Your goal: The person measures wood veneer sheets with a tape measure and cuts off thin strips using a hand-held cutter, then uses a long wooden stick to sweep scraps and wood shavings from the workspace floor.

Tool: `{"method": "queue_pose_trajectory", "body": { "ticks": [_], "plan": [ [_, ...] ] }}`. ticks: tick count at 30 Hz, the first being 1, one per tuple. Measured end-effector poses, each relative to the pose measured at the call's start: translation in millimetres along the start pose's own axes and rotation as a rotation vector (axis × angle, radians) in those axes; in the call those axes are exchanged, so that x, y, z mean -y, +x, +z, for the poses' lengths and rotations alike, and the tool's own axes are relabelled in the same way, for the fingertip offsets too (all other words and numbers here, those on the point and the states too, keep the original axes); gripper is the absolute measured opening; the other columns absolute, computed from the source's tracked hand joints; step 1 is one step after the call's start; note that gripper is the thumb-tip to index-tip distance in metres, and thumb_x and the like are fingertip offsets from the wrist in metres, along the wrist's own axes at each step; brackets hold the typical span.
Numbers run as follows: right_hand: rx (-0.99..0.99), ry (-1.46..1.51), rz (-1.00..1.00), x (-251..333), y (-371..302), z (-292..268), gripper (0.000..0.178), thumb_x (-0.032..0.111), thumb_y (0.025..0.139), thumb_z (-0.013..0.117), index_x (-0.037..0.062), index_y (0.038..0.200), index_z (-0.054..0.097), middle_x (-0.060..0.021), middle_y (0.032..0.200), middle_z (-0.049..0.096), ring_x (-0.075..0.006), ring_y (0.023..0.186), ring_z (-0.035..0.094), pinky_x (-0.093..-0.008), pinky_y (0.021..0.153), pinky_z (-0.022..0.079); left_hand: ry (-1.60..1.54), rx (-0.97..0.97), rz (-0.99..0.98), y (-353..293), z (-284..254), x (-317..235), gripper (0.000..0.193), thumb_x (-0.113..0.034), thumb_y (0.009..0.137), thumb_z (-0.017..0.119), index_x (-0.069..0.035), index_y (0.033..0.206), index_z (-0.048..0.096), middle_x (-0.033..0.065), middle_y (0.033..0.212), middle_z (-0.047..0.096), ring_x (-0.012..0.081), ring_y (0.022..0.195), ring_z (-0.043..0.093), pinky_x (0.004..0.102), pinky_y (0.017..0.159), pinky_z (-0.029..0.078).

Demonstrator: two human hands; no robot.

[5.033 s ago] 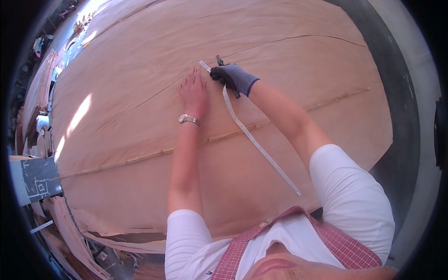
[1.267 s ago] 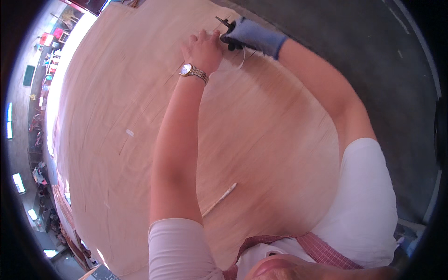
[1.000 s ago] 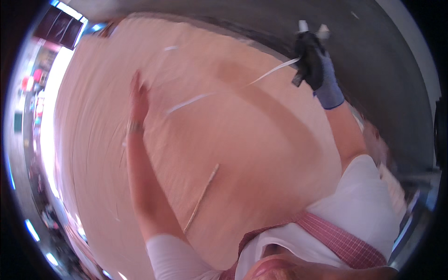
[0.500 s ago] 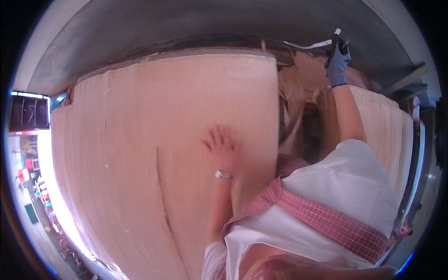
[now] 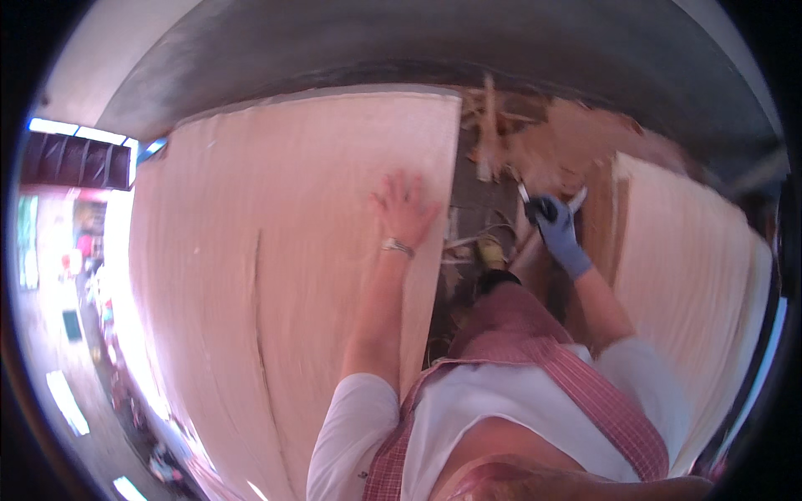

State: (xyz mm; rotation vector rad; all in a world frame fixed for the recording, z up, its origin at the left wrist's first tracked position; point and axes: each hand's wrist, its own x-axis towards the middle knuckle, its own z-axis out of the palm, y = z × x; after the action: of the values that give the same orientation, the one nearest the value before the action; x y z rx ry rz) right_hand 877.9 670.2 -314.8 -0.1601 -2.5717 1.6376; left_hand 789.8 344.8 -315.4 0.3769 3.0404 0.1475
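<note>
My left hand [image 5: 407, 209] is bare, with a watch [image 5: 398, 245] at the wrist. Its fingers are spread flat on a big stack of pale wood veneer sheets [image 5: 334, 159], near the right edge. A long dark split [image 5: 261, 309] runs along the top sheet. My right hand [image 5: 558, 227], in a blue glove with dark fingers, is closed over the gap beside the stack. From its grip a thin tool with a pale, blade-like tip [image 5: 524, 193] sticks out. A white strip-like end [image 5: 578, 199] shows by the same hand; whether it is held is unclear.
To the right stands a second stack of pale sheets [image 5: 689, 242]. Torn veneer scraps [image 5: 576, 138] litter the floor between and beyond the stacks. My shoe [image 5: 491, 252] stands in that gap. A dark grey wall [image 5: 418, 42] rises at the far side.
My right hand has come down from the far wall, nearer to me, into the gap between stacks. My left hand remains flat on the veneer, farther forward and closer to its right edge.
</note>
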Motion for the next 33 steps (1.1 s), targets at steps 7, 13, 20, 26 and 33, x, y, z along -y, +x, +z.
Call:
{"method": "queue_pose_trajectory", "body": {
  "ticks": [7,13,20,26,33],
  "plan": [
    [0.366,0.292,0.309,-20.1,-32.6,22.0,0.019,0.011,0.087,0.066,0.001,0.103,0.065,-0.01,0.089,0.069,-0.0153,0.081,0.064,-0.031,0.075,0.05,-0.073,-0.099,-0.067,-14.3,9.5,-23.8,0.078,-0.05,0.083,0.062,-0.021,0.149,0.034,0.0153,0.158,0.019,0.0387,0.146,0.013,0.0648,0.113,0.004],
    [0.544,0.059,0.137,-36.6,-8.4,7.5,0.024,0.017,0.086,0.067,0.0046,0.107,0.064,-0.0139,0.097,0.068,-0.0282,0.088,0.066,-0.0339,0.079,0.051,-0.081,-0.027,-0.085,-6.4,-4.4,-31.4,0.078,-0.048,0.082,0.063,-0.021,0.149,0.034,0.0161,0.158,0.017,0.039,0.146,0.012,0.064,0.113,0.002],
    [0.546,-0.013,0.011,-53.8,9.2,6.1,0.027,0.015,0.083,0.067,0.0069,0.109,0.065,-0.0146,0.104,0.066,-0.0336,0.098,0.063,-0.0405,0.084,0.051,-0.054,0.015,-0.066,-6.3,3.9,-39.3,0.081,-0.047,0.08,0.066,-0.02,0.149,0.034,0.0166,0.159,0.016,0.0398,0.146,0.01,0.0643,0.113,0.002],
    [0.59,0.008,-0.042,-19.4,22.0,-2.5,0.027,0.018,0.085,0.063,0.0085,0.111,0.064,-0.0132,0.104,0.067,-0.0328,0.093,0.065,-0.0413,0.079,0.052,-0.059,-0.012,-0.065,-5.0,5.5,-45.3,0.08,-0.047,0.079,0.066,-0.022,0.148,0.035,0.0159,0.158,0.019,0.0393,0.146,0.012,0.0669,0.112,0.003],
    [0.693,0.027,-0.205,23.4,-2.0,34.1,0.031,0.024,0.087,0.06,0.0153,0.116,0.064,-0.0106,0.107,0.068,-0.0313,0.098,0.065,-0.0404,0.08,0.051,0.001,0.061,-0.074,-12.8,2.5,-45.4,0.08,-0.05,0.08,0.063,-0.021,0.149,0.034,0.017,0.158,0.017,0.0382,0.147,0.011,0.0656,0.112,0.005]
  ]
}}
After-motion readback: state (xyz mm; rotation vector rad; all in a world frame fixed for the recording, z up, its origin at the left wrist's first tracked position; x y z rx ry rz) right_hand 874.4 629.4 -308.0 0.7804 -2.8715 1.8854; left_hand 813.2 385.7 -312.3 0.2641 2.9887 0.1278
